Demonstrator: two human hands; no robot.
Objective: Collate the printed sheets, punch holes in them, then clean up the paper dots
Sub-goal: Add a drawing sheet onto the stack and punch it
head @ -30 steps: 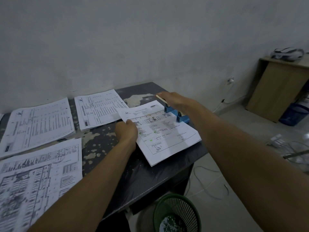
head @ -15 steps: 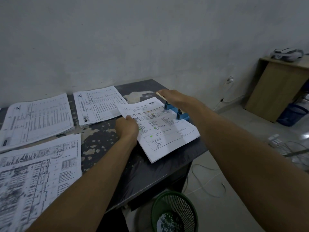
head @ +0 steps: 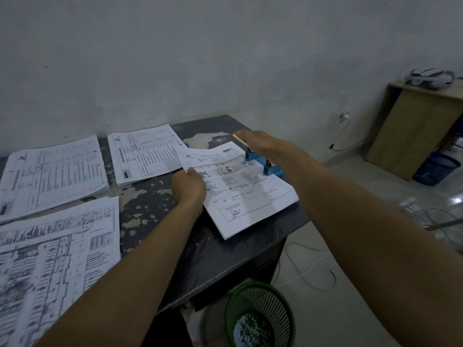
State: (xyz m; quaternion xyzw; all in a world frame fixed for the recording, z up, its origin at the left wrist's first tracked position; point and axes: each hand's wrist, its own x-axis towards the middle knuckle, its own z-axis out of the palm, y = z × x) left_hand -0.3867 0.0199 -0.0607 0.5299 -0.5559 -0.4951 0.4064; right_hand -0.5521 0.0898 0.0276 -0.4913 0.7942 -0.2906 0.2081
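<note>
Blue hole punch (head: 265, 164) is sitting at the table's (head: 250, 249) far right edge, and the right hand (head: 263, 144) is lying flat on its lever with straight fingers. Left hand (head: 189, 184) is gripping the left edge of the collated sheets (head: 250, 196), whose right edge is going into the punch; both arms are reaching forward.

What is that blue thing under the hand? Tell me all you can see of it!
It is a hole punch with a blue body, likely metal, and a pale lever on top. It sits near the table's right edge. The right hand lies flat on the lever, hiding most of it. The far edge of a paper stack is slid into its slot, and the left hand holds that stack's left edge.
</note>
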